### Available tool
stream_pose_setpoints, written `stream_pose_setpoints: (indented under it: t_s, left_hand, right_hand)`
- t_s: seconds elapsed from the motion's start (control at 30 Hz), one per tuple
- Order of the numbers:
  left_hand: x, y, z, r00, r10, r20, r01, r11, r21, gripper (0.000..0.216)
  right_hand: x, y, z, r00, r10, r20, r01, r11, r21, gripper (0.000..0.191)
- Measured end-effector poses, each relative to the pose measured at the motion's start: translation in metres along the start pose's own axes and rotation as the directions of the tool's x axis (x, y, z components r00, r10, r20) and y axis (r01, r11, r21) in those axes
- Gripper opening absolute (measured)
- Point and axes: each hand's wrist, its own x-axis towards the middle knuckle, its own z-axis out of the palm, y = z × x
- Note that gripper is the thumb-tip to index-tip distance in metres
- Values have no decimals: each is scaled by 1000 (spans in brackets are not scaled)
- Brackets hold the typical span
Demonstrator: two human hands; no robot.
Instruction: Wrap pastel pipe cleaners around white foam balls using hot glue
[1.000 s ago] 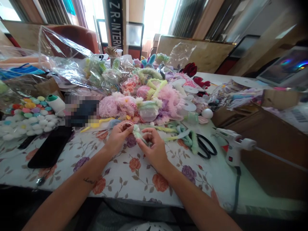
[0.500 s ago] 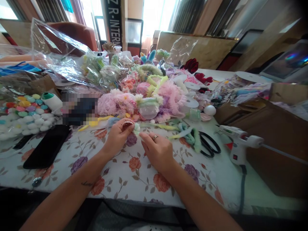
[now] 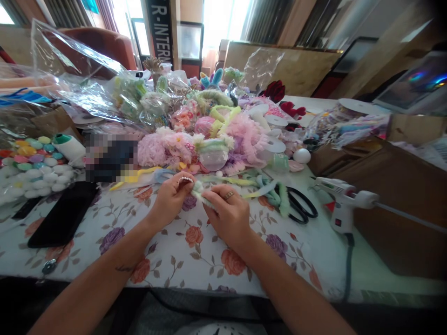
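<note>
"Since a second ago, the right hand (image 3: 228,209) has closed from spread fingers to a pinch."
"On what?"
"One end of the pale green piece (image 3: 197,187), between both hands; the left hand (image 3: 171,195) pinches the other."
"Around that grip?"
"Scissor handles (image 3: 296,205) rightward, glue gun (image 3: 343,204) beyond; black phone (image 3: 63,216) leftward."

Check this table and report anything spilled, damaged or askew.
Nothing looks spilled or damaged. The craft heap is untidy: its pieces overlap in a jumble, and crumpled clear plastic sprawls at its left. A pixelated patch hides one spot beside the pink fluff.
</note>
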Motion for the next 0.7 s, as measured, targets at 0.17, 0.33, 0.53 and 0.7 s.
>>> stream_pose_setpoints:
  t_s: [0.17, 0.33, 0.53, 0.7]
  left_hand:
    - [-1, 4, 1, 1000, 6, 11, -6, 1000, 23, 15]
    - [-1, 3, 1, 999, 24, 45, -25, 999, 25, 14]
    - [-2, 3, 1, 999, 30, 44, -32, 999, 31, 15]
    - [-1, 2, 2, 998, 51, 37, -53, 998, 38, 14]
  right_hand:
    - [2, 1, 1, 987, 161, 5, -159, 966, 203, 9]
    - [4, 0, 0, 928, 356, 107, -369, 845, 388, 9]
    - [9, -2, -5, 821, 523, 230, -567, 696, 441, 5]
    - [12, 1, -7, 700, 623, 349, -705, 525, 478, 6]
